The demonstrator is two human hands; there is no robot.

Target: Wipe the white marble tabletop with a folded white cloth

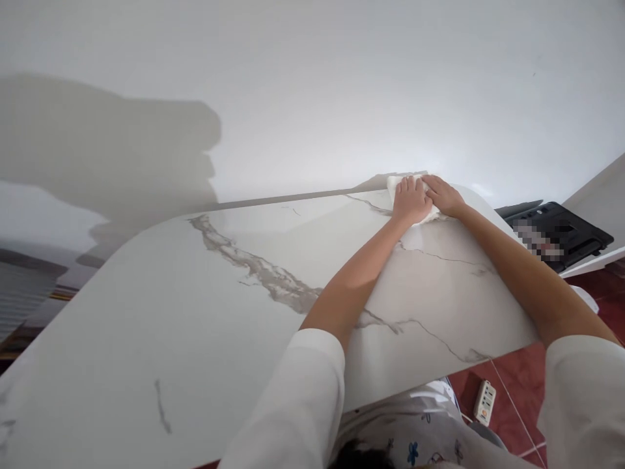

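A white cloth [393,187] lies bunched on the white marble-patterned table [195,326], at its far edge by the wall. My left hand [413,199] presses down on the cloth, its fingers bent over the top. Right beside it, my right hand [444,197] bears on the cloth's right side, with its fingertips close to my left hand. Both arms reach forward across the tabletop. Much of the cloth is hidden under my palms.
A white wall [312,85] runs behind the table. To the right is an open black case [576,228], its contents blurred. A power strip [485,402] lies on the red tiled floor [522,391]. Corrugated grey material [22,293] stands at the left.
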